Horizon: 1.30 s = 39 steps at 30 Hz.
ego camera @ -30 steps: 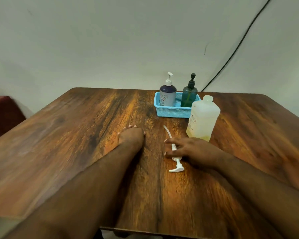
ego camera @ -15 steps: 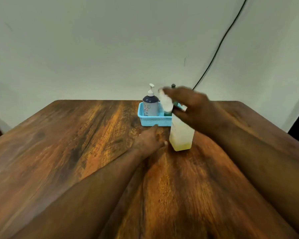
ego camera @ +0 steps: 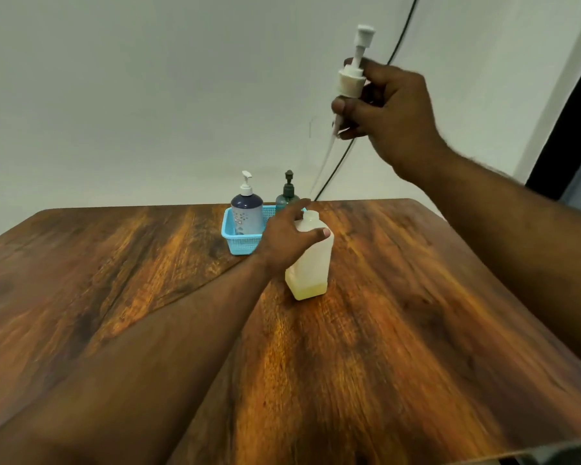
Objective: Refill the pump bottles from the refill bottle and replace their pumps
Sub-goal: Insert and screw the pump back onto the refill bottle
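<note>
A translucent white bottle (ego camera: pixel 311 266) with a little yellowish liquid at its bottom stands upright on the table, its neck uncapped. My left hand (ego camera: pixel 287 238) grips its shoulder from the left. My right hand (ego camera: pixel 388 119) is raised high above it and holds a white pump (ego camera: pixel 351 78) upright by its collar, the long dip tube hanging down towards the bottle's neck. Behind, a blue basket (ego camera: pixel 237 241) holds a dark blue pump bottle (ego camera: pixel 247 213) with a white pump and a green pump bottle (ego camera: pixel 286 198) with a dark pump.
The brown wooden table (ego camera: pixel 399 330) reaches from the wall to the near edge. A black cable (ego camera: pixel 339 162) runs down the pale wall behind the basket. A dark doorway edge (ego camera: pixel 564 129) shows at the far right.
My right hand picked the white pump up off the table and raised it high above the translucent bottle. My left hand went from resting on the table to gripping the bottle.
</note>
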Each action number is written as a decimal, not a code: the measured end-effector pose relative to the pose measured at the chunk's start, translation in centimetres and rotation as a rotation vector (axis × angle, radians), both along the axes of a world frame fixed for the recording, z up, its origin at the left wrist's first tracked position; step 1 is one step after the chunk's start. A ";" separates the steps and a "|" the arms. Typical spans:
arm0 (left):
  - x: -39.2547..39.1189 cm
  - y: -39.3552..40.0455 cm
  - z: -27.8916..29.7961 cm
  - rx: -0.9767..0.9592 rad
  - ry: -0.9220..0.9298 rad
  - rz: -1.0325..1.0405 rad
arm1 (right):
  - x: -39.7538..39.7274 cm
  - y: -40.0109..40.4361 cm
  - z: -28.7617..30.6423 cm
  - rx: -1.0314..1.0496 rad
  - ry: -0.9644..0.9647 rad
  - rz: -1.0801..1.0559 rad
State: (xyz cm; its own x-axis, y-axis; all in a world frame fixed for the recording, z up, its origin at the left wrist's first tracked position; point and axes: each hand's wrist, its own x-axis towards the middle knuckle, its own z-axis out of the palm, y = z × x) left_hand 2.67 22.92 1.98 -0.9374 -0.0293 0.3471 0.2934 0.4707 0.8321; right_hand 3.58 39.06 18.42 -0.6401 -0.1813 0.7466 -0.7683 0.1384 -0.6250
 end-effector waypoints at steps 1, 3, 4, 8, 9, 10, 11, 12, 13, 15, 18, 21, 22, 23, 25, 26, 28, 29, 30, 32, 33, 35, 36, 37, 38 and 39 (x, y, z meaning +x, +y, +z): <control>0.0 0.0 -0.3 0.013 -0.001 -0.001 | -0.4 -0.1 -0.5 0.004 -0.010 -0.008; -0.1 0.1 -1.0 0.064 -0.014 -0.002 | -1.1 -0.1 -1.4 0.020 -0.024 -0.027; -0.1 0.1 -1.3 0.084 -0.023 -0.001 | -1.5 -0.1 -1.8 0.028 -0.037 -0.035; -0.1 0.3 -1.7 0.086 -0.029 0.010 | -2.6 0.0 -3.8 0.073 -0.099 -0.083; 0.0 0.3 -1.7 0.086 -0.025 0.008 | -2.9 -0.1 -4.5 0.083 -0.124 -0.090; 0.1 0.4 -1.8 0.088 -0.026 0.003 | -3.1 -0.2 -5.2 0.100 -0.158 -0.090; 0.2 0.4 -1.8 0.093 -0.030 -0.002 | -3.3 -0.3 -6.0 0.144 -0.195 -0.092; 0.2 0.4 -1.8 0.098 -0.034 -0.009 | -3.5 -0.5 -6.9 0.228 -0.230 -0.100; 0.2 0.3 -1.8 0.101 -0.035 -0.020 | -3.6 -0.7 -7.7 0.341 -0.266 -0.106; 0.1 -0.1 -1.7 0.086 -0.036 -0.050 | -3.9 -1.0 -9.5 0.506 -0.364 -0.068; 0.0 -0.5 -1.6 0.094 -0.036 -0.063 | -4.2 -1.4 -11.4 0.396 -0.437 -0.067; -0.2 -0.6 -2.1 0.136 -0.011 -0.035 | -4.5 -1.6 -12.5 0.259 -0.435 -0.070; -0.2 -0.6 -2.2 0.149 -0.003 -0.031 | -4.6 -1.6 -12.9 0.225 -0.450 -0.048; -0.2 -0.5 -2.3 0.163 0.001 -0.029 | -4.6 -1.6 -13.2 0.196 -0.470 -0.029; -0.1 -0.5 -2.5 0.194 0.000 -0.033 | -4.7 -1.5 -13.7 0.171 -0.484 -0.046; -0.1 -0.6 -2.5 0.213 -0.008 -0.035 | -4.7 -1.5 -13.9 0.169 -0.478 -0.073; 0.0 -0.7 -2.5 0.253 -0.047 -0.034 | -4.6 -1.8 -14.2 0.140 -0.466 -0.115; 0.1 -0.8 -2.4 0.264 -0.069 -0.038 | -4.5 -2.0 -14.4 0.115 -0.464 -0.124; 0.1 -1.0 -2.4 0.267 -0.088 -0.046 | -4.4 -2.2 -14.6 0.090 -0.459 -0.134; 0.1 -1.2 -2.3 0.264 -0.118 -0.065 | -4.1 -2.6 -15.0 0.052 -0.432 -0.156; 0.1 -1.3 -2.2 0.259 -0.130 -0.069 | -3.9 -2.8 -14.9 0.043 -0.420 -0.165; 0.1 -1.5 -2.0 0.237 -0.147 -0.064 | -3.4 -3.4 -14.7 0.048 -0.414 -0.197; 0.1 -1.5 -2.0 0.232 -0.153 -0.064 | -3.0 -3.7 -14.6 0.043 -0.410 -0.226; 0.1 -1.5 -2.0 0.232 -0.154 -0.069 | -2.5 -4.0 -14.6 0.016 -0.404 -0.253; 0.2 -1.5 -2.0 0.233 -0.152 -0.074 | -1.9 -4.2 -14.8 -0.036 -0.397 -0.261; 0.2 -1.4 -2.0 0.234 -0.147 -0.076 | -1.2 -4.3 -15.2 -0.101 -0.391 -0.253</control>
State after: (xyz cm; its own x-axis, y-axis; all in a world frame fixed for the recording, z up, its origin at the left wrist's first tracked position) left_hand 2.84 21.48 -0.01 -0.9796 -0.0202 0.1997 0.1890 0.2420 0.9517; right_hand 2.36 34.81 3.19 -0.8910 0.0777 0.4472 -0.4231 0.2148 -0.8803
